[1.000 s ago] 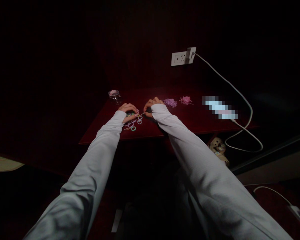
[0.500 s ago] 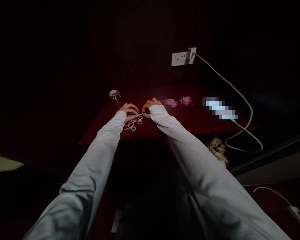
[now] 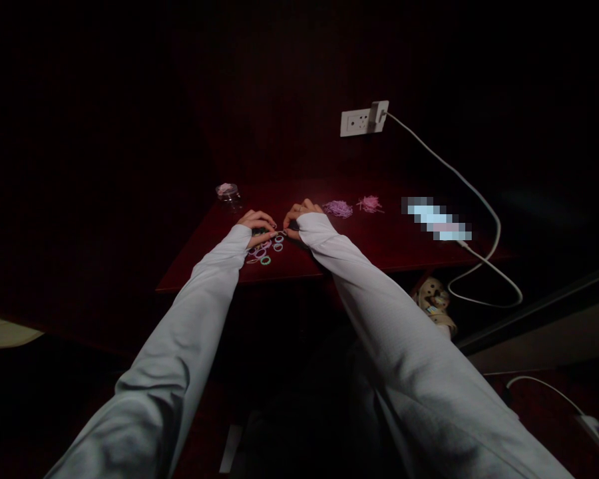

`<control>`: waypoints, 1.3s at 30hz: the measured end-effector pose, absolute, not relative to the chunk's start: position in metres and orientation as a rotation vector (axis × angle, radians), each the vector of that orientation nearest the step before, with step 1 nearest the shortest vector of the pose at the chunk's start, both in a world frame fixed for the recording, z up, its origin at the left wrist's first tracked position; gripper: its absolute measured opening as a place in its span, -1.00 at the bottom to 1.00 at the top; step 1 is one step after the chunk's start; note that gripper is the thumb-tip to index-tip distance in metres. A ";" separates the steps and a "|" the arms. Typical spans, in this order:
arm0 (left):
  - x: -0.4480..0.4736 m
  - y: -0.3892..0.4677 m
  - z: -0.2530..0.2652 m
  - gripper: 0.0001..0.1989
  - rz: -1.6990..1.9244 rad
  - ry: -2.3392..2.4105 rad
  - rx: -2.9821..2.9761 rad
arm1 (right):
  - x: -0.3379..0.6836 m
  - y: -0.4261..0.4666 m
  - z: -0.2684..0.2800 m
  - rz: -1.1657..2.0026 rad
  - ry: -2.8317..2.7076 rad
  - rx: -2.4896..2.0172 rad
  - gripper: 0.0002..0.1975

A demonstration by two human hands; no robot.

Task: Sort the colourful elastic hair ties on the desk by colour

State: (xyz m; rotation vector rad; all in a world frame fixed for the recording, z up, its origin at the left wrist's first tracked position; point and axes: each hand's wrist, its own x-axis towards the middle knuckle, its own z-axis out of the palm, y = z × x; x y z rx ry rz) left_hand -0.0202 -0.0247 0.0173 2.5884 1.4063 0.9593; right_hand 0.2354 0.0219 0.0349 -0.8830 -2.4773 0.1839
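Note:
My left hand (image 3: 257, 226) is at the left of the dark red table, its fingers bent and pinched at the tips. Facing it, my right hand (image 3: 301, 214) is closed too, with thumb and fingers together. Between the fingertips of both hands runs a thin pale band (image 3: 280, 232), too small to make out fully. Under and in front of my left hand lie several small hair ties (image 3: 260, 253) in purple, pale blue and green, partly covered by the fingers. A green-and-white ring (image 3: 265, 261) is nearest the table's front edge.
Right of my right hand are a purple pile of thin strips (image 3: 338, 209) and a pink pile (image 3: 369, 203). A clear jar (image 3: 233, 199) stands back left. A blurred-out device (image 3: 436, 218) lies at right, its white cable (image 3: 494, 219) running to a wall socket (image 3: 357, 122).
My fingertips have drawn slightly apart, so more of the pale band shows between them. The whole view has shifted a little; the things on the table stay in place.

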 end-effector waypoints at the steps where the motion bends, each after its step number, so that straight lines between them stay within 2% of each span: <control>1: -0.020 -0.025 0.018 -0.67 0.955 1.407 2.591 | 0.235 0.022 0.035 0.182 -2.478 -0.890 -0.82; 28: -0.023 -0.020 0.014 -0.68 0.974 1.410 2.588 | 0.238 0.019 0.036 0.193 -2.533 -0.938 -0.84; 39: -0.028 -0.010 0.006 -0.59 1.035 1.457 2.540 | 0.258 0.035 0.035 0.175 -2.424 -0.986 -0.85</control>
